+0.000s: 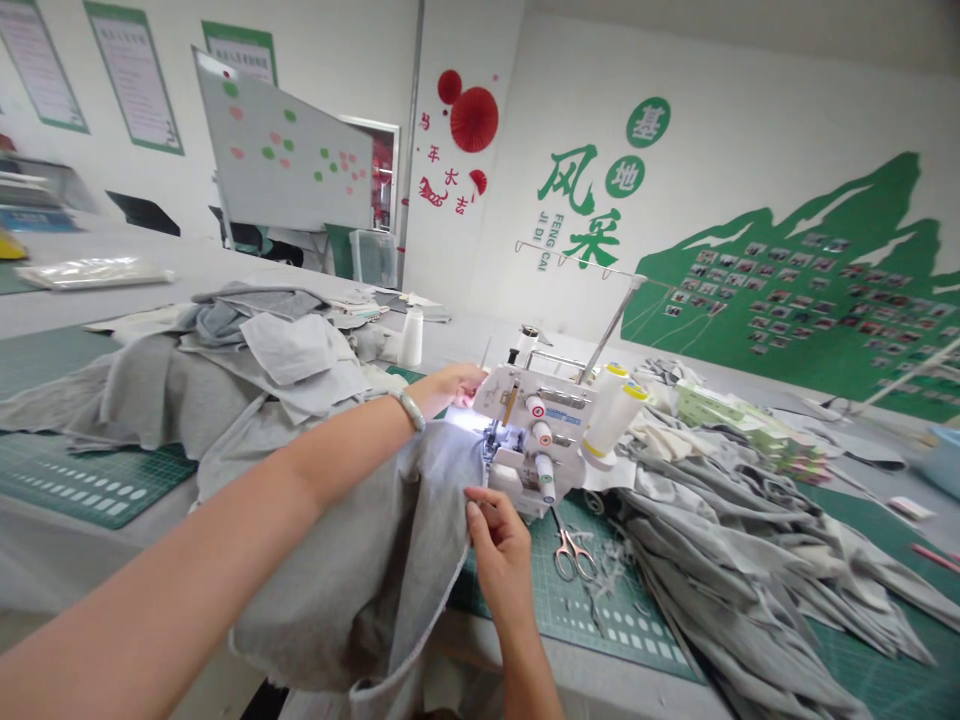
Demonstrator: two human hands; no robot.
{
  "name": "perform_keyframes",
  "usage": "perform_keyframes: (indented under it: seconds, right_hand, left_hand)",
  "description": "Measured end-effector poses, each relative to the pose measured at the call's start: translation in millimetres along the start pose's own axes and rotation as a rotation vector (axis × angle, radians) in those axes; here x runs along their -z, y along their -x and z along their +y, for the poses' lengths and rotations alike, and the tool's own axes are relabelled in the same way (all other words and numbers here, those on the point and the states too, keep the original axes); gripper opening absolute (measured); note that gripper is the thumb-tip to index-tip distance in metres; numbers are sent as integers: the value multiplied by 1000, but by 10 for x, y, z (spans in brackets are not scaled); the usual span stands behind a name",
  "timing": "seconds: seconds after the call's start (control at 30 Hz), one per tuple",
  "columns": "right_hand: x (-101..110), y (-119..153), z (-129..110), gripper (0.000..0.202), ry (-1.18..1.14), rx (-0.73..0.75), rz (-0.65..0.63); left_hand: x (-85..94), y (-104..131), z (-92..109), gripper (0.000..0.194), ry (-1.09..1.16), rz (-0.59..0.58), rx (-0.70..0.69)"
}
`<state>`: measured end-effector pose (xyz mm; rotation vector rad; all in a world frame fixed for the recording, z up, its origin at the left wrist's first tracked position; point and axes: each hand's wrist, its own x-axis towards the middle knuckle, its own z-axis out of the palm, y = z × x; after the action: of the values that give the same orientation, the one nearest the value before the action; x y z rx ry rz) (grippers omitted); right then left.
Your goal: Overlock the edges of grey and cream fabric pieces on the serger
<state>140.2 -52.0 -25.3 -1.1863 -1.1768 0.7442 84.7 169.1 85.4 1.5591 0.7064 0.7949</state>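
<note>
Two hands (501,545), perhaps four cones (598,410)

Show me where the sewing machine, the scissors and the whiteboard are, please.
Sewing machine (564,447): head camera view, on its white front panel.
Scissors (570,543): head camera view, where the two handles meet.
Whiteboard (301,182): head camera view, bare part of its surface.
</note>
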Motion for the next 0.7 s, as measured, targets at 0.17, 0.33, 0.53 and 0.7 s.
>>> perform_keyframes:
  seconds: [0.17, 0.33, 0.53, 0.7]
  right_hand:
    - [-21, 0, 21, 26, -11, -13, 5]
    - [-14, -4, 14, 25, -16, -16, -9]
    - [-6, -5, -6, 25, -25, -23, -19]
    - [-2, 10, 3, 27, -39, -52, -37]
  left_hand:
    - [-66, 155, 79, 20, 61, -57, 72]
    - [-109, 361, 90, 28, 146, -84, 50]
    - [-108, 120, 79, 25, 158, -56, 122]
    - [-63, -123, 72, 22, 130, 7, 161]
